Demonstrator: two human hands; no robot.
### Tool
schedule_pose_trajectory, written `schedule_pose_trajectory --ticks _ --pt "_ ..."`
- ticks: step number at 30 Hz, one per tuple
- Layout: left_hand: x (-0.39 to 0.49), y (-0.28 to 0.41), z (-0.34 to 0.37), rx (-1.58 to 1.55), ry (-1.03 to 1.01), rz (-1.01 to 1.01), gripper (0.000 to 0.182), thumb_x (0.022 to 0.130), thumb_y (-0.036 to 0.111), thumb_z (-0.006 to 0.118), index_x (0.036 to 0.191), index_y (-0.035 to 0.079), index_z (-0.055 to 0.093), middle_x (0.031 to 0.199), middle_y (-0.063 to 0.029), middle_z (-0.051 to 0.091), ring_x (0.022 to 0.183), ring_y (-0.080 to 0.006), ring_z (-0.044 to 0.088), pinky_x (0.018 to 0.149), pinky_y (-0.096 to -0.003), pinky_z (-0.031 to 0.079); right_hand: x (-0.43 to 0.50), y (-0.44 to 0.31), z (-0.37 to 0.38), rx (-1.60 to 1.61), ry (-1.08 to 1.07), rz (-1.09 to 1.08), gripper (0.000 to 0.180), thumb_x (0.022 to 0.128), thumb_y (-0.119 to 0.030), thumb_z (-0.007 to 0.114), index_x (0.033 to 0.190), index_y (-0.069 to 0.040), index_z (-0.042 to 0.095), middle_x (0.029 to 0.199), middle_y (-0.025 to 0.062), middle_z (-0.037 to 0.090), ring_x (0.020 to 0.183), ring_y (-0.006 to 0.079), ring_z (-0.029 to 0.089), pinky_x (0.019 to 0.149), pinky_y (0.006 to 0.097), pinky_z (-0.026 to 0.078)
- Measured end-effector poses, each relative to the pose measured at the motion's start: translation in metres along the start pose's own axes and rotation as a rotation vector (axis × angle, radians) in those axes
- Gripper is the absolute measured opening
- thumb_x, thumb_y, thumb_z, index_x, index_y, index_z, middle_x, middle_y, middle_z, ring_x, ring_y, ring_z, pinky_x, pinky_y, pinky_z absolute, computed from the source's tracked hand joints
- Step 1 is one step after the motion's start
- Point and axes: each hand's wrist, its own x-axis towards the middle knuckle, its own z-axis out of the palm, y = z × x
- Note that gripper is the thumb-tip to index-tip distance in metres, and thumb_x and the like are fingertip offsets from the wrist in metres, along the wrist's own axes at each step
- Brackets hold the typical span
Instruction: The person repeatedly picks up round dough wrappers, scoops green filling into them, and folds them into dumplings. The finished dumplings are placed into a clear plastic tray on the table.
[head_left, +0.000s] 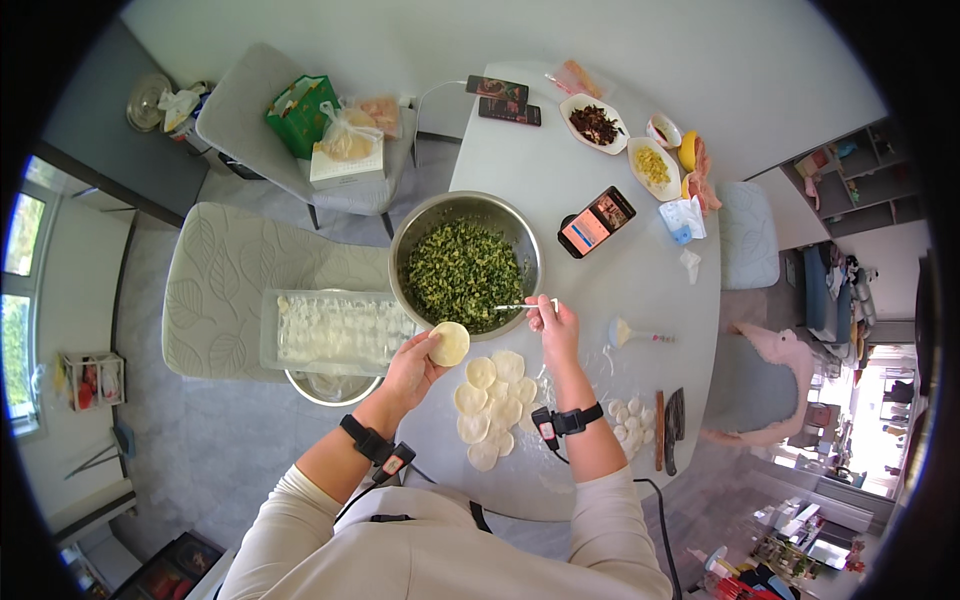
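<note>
My left hand (411, 373) holds a round dough wrapper (451, 344) by its edge, beside the near rim of a steel bowl (399, 229). The bowl contains a chopped green filling (463, 271). My right hand (553, 326) grips the handle of a metal utensil (514, 307), whose tip reaches into the filling; its end is hidden there. Below the bowl, overlapping flat wrappers (504, 411) lie on the grey table (637, 262). Small dough pieces (631, 426) are grouped to the right of my right forearm. A shallow plastic tray (337, 334) with a floury inside is at the left.
A rolling pin (659, 430) and a dark-bladed knife (675, 431) lie at the table's right. A spoon-like white utensil (637, 332) and a lit phone (596, 222) are nearer the middle. Dishes of dark food (595, 124) and yellow food (651, 165) stand farther back.
</note>
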Motion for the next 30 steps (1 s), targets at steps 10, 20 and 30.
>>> schedule_pose_trajectory --ticks 10,20,30 --pt "0.046 0.031 0.058 -0.085 0.118 -0.005 0.036 0.108 0.029 0.039 0.126 0.003 0.056 0.127 -0.0134 0.066 0.117 -0.0285 0.065 0.103 -0.045 0.053 -0.051 -0.001 0.048 0.017 0.189 -0.558 0.022 0.103 -0.013 0.056 0.105 0.005 0.069 0.082 0.0063 0.066 0.071 0.0144 0.059 0.069 0.0281 0.049" --pt "0.066 0.055 0.09 -0.149 0.172 0.032 0.05 0.109 0.04 0.036 0.128 -0.002 0.055 0.126 -0.0137 0.065 0.115 -0.0311 0.063 0.106 -0.0488 0.046 -0.051 0.014 0.037 -0.902 -0.146 -1.32 0.048 0.08 -0.004 0.074 0.127 -0.003 0.063 0.101 0.0086 0.064 0.092 0.0289 0.063 0.079 0.0391 0.053" --pt "0.07 0.057 0.075 0.031 0.069 0.01 0.051 0.11 0.044 0.029 0.126 0.005 0.057 0.123 -0.0103 0.067 0.114 -0.0263 0.065 0.097 -0.0463 0.055 -0.062 -0.009 0.038 -0.432 0.102 -0.923 0.022 0.096 0.001 0.06 0.115 0.001 0.071 0.097 0.0143 0.07 0.084 0.0273 0.065 0.076 0.0347 0.054"
